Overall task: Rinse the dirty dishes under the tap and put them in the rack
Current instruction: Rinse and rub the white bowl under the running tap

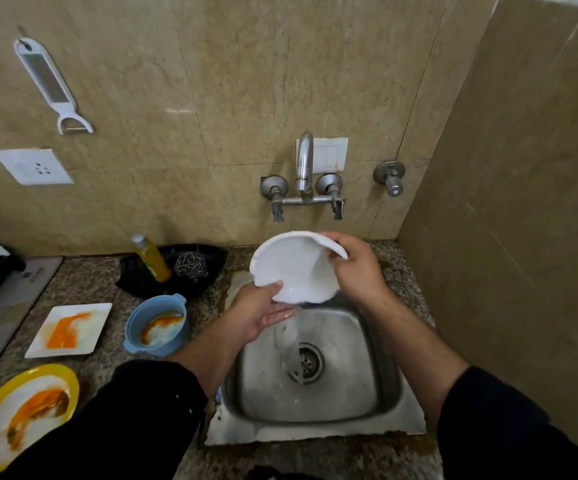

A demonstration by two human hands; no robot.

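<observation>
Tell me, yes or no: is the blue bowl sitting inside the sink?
No, the blue bowl stands on the counter to the left of the sink, with orange smears inside it.

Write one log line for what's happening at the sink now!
step: rinse | left hand, right hand: hold white plate over sink | dirty: blue bowl, square plate, yellow plate

Polished beige stone-look wall tiles (pixel 246 81) are covering the wall I am facing. A matching beige side wall (pixel 523 202) is meeting it on my right. A white square wall socket (pixel 33 167) and a white rectangular switch plate (pixel 332 154) are sitting flush on the tiles. A speckled brown granite countertop (pixel 83 285) is running below, and soft light is glinting off the tiles.
</observation>
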